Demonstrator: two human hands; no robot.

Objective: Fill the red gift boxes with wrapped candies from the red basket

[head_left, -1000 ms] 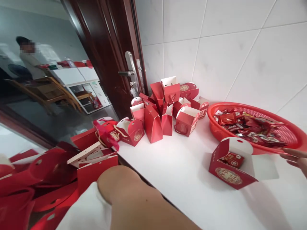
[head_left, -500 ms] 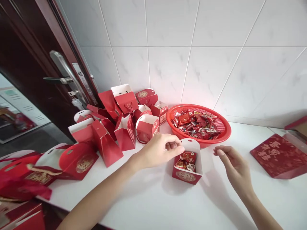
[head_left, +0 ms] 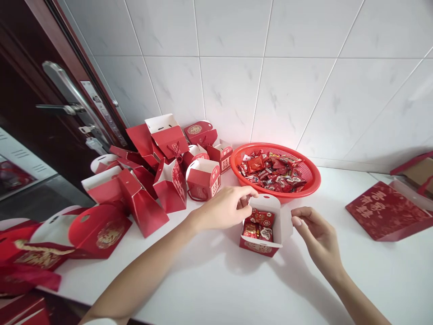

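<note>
A small red candy box (head_left: 259, 248) with a white inside and gold print stands with its top open on the white table. Several red-wrapped candies (head_left: 261, 222) lie inside it. At the box's back left edge, my left hand (head_left: 228, 208) has its thumb and index finger closed about the upright side. My right hand (head_left: 316, 232) is at the box's right side, its thumb and fingertips pinched at the outer edge of the white side flap (head_left: 287, 221). Just behind the box stands a red plastic basket (head_left: 313, 180) heaped with wrapped candies (head_left: 270, 171).
Many red paper boxes (head_left: 145, 203) stand crowded on the left. A larger red box (head_left: 382, 210) lies at the right, with another partly visible box (head_left: 417, 176) behind it. A tiled wall (head_left: 233, 95) backs the table (head_left: 189, 280); a dark door (head_left: 30, 76) is at the left.
My right hand has come closer to the box, whose right flap now leans outward. My left hand has shifted slightly along the box's left side. The camera view has moved a little.
</note>
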